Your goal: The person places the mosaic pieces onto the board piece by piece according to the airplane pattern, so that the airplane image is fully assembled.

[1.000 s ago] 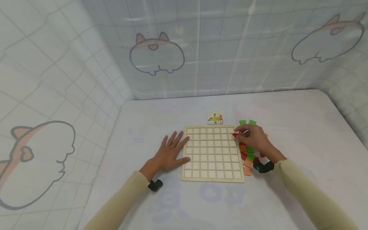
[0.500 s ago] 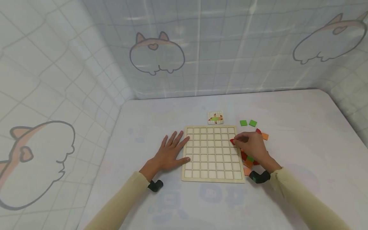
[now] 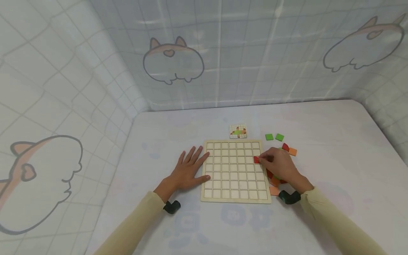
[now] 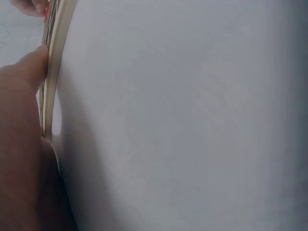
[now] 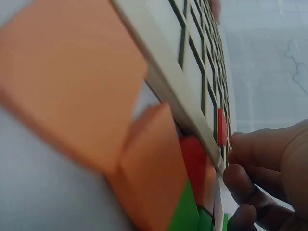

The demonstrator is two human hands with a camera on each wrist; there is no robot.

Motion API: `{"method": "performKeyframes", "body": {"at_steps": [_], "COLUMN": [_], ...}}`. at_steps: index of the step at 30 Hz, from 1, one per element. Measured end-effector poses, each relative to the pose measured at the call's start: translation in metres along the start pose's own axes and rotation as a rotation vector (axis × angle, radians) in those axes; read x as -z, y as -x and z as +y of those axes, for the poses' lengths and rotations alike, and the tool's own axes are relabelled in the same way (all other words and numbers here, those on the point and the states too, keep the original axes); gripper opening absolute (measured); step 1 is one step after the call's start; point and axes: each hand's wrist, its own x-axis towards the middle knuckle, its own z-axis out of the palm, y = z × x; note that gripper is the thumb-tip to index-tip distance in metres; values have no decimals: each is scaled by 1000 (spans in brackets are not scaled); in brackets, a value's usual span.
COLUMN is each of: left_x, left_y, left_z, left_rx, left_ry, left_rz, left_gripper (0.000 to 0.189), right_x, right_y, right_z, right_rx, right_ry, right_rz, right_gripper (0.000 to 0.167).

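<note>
My right hand [image 3: 278,163] is at the right side of the wooden grid board [image 3: 230,201], thumb and fingertips together at a small red tile [image 3: 256,159]. The tile lies at a cell in the rightmost column, third row from the top. In the right wrist view, the fingertips [image 5: 237,142] are right at the edge of the red tile [image 5: 222,127]. My left hand [image 3: 187,172] lies spread beside the board's left edge, with thumb and index fingertip resting on its border. The left wrist view shows the thumb [image 4: 36,65] over the board's edge.
Behind the board lies a small pattern card [image 3: 238,131] with a coloured grid picture. To the right, partly under my right hand, are loose orange tiles [image 3: 274,191], green tiles [image 3: 269,136] and a red rounded piece [image 3: 285,146]. A cloth wall [image 3: 239,71] rises behind the table.
My right hand has moved down and slightly left with the red tile, from the board's upper right edge to the third row. The left hand has stayed in place.
</note>
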Motion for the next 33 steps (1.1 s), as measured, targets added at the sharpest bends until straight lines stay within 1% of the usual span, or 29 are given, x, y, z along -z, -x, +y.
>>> {"method": "performKeyframes", "body": {"at_steps": [3, 6, 10, 14, 17, 22, 25, 30, 33], "left_x": [0, 0, 0, 1, 2, 3, 2, 2, 1], "left_y": [0, 0, 0, 1, 1, 2, 2, 2, 2], "left_z": [0, 1, 1, 1, 1, 1, 1, 1, 0], "left_rx": [-2, -9, -20, -23, -16, -18, -21, -16, -21], "left_ry": [4, 10, 9, 2, 3, 6, 7, 12, 7], "left_rz": [7, 14, 21, 26, 20, 19, 22, 16, 26], "left_gripper": [89, 88, 88, 88, 88, 88, 88, 88, 88], "right_x": [7, 12, 16, 22, 26, 33, 36, 35, 32], "right_y": [0, 0, 0, 2, 1, -1, -4, -7, -6], "right_z": [3, 6, 11, 15, 17, 16, 16, 18, 19], "right_rx": [9, 6, -10, 2, 27, 68, 102, 179, 230], "right_ry": [4, 87, 220, 269, 306, 378, 393, 407, 424], "right_rz": [23, 56, 70, 63, 44, -16, -33, 12, 45], "right_gripper": [11, 14, 18, 16, 15, 19, 19, 14, 12]}}
